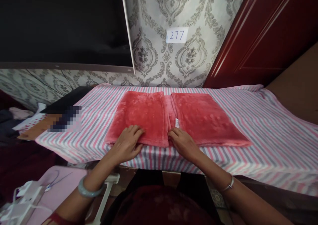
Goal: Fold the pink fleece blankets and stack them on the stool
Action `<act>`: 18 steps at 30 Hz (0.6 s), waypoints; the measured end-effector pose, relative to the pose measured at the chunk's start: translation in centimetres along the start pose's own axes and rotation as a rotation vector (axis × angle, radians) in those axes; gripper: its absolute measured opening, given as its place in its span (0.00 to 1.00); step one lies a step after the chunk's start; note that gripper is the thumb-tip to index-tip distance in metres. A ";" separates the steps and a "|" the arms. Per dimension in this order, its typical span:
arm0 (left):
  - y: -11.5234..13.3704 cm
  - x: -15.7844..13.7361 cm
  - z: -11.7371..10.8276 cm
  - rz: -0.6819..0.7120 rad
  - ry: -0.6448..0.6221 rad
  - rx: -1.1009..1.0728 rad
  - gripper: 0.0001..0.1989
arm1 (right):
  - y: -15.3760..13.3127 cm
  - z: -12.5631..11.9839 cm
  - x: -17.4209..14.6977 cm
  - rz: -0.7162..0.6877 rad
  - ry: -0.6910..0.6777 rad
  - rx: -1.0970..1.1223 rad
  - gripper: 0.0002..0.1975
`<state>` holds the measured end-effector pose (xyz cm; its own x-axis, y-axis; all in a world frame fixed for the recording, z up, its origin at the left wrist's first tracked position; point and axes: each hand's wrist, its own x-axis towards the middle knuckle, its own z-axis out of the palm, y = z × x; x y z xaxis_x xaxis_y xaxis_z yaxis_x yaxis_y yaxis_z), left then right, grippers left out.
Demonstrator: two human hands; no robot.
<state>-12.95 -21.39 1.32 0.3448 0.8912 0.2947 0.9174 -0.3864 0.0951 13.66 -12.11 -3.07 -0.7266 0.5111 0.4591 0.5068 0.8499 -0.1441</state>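
Observation:
A red plush blanket (203, 115) lies folded, its two side panels meeting at a narrow lengthwise gap near the middle. A small white label (177, 123) sticks up beside that gap. My left hand (128, 142) rests on the front of the left panel, fingers loosely bent on top and the thumb apart at the front edge. At the gap, my right hand (182, 144) has its bent fingers closed on the inner edge of the right panel, near the front; its thumb is hidden.
A striped cloth (268, 135) covers the table under the blanket. Behind stand a patterned wall with a paper marked 277 (177, 35), a large dark screen (62, 26) and a dark red wooden panel (263, 36). At lower left, a white power strip (31, 198) lies on a pink surface.

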 end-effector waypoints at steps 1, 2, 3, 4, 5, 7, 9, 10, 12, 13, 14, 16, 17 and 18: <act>0.5 0.2 -0.2 0.024 0.003 -0.029 0.21 | 0.0 0.0 -0.1 0.004 0.006 0.012 0.10; 1.1 0.6 -0.2 0.046 0.002 -0.060 0.21 | 0.0 0.0 -0.2 0.007 0.012 0.020 0.10; 1.6 1.0 -0.2 0.063 -0.003 -0.092 0.21 | 0.0 0.0 -0.2 0.010 0.017 0.028 0.09; 2.1 1.5 -0.1 0.075 -0.008 -0.128 0.20 | 0.0 0.0 -0.3 0.011 0.024 0.040 0.09; 2.5 2.0 0.0 0.084 -0.012 -0.172 0.19 | 0.0 0.0 -0.4 0.012 0.032 0.054 0.09; 2.8 3.3 0.4 0.087 -0.006 -0.272 0.15 | 0.0 0.1 -0.5 0.010 0.058 0.081 0.10; 2.6 4.9 0.6 0.073 -0.002 -0.323 0.12 | -0.1 0.2 -0.7 0.009 0.090 0.093 0.10; 2.3 5.8 0.6 0.060 -0.008 -0.312 0.12 | -0.1 0.3 -0.7 0.009 0.102 0.094 0.10; 1.5 8.0 0.6 0.020 -0.038 -0.219 0.12 | -0.2 0.5 -0.8 0.011 0.118 0.094 0.10; 0.9 9.3 0.5 -0.002 -0.063 -0.161 0.12 | -0.2 0.5 -0.8 0.012 0.123 0.093 0.10; 0.4 10.7 0.4 -0.028 -0.095 -0.111 0.12 | -0.2 0.6 -0.7 0.014 0.129 0.089 0.09; -1.0 13.7 0.2 -0.088 -0.159 -0.045 0.12 | -0.3 0.7 -0.7 0.018 0.141 0.084 0.09; -1.7 15.3 0.1 -0.124 -0.188 -0.030 0.11 | -0.3 0.8 -0.7 0.019 0.147 0.086 0.09; -2.5 16.9 0.1 -0.152 -0.205 -0.022 0.11 | -0.4 0.9 -0.7 0.022 0.152 0.092 0.09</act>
<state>-9.36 -5.31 5.94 0.2383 0.9681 0.0770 0.9579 -0.2473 0.1455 13.57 -12.68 -4.10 -0.6336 0.5104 0.5815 0.4723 0.8504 -0.2318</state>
